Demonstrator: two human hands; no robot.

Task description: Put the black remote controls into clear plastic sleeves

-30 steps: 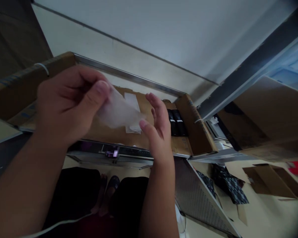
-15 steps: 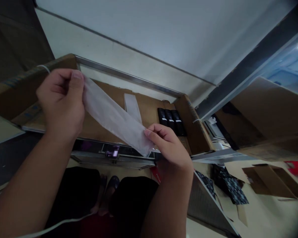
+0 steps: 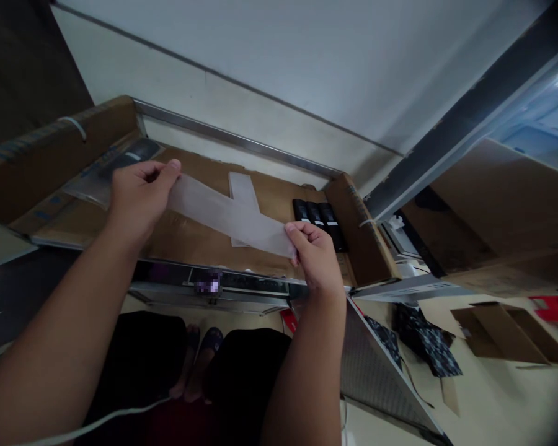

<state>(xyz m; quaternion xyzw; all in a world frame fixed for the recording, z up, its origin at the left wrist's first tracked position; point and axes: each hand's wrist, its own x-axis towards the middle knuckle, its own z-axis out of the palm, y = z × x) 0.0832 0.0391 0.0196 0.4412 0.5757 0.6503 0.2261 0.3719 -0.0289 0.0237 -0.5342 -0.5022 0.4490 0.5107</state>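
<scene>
Stretched between both hands is a long translucent plastic sleeve [image 3: 214, 204], slanting down to the right. My left hand [image 3: 142, 189] pinches its upper left end between thumb and fingers. At the lower right end, my right hand [image 3: 314, 251] has it in a similar pinch. Beneath it, another translucent sleeve [image 3: 243, 189] lies on the cardboard-lined surface [image 3: 204, 244], partly covered by the held one. Three black packs [image 3: 318, 217] with pale bands lie side by side to the right. Behind my left hand lies a dark item in clear plastic [image 3: 137, 155], partly hidden.
Cardboard walls [image 3: 363, 235] close in the work surface at left and right, and a metal rail [image 3: 242, 141] runs along the back. A large carton [image 3: 506, 210] stands at the right. On the floor are an open carton [image 3: 511, 334] and dark patterned material [image 3: 432, 347].
Both hands have moved away from me and closer to the cardboard surface with the sleeve. My left hand has shifted right, uncovering the dark item in clear plastic.
</scene>
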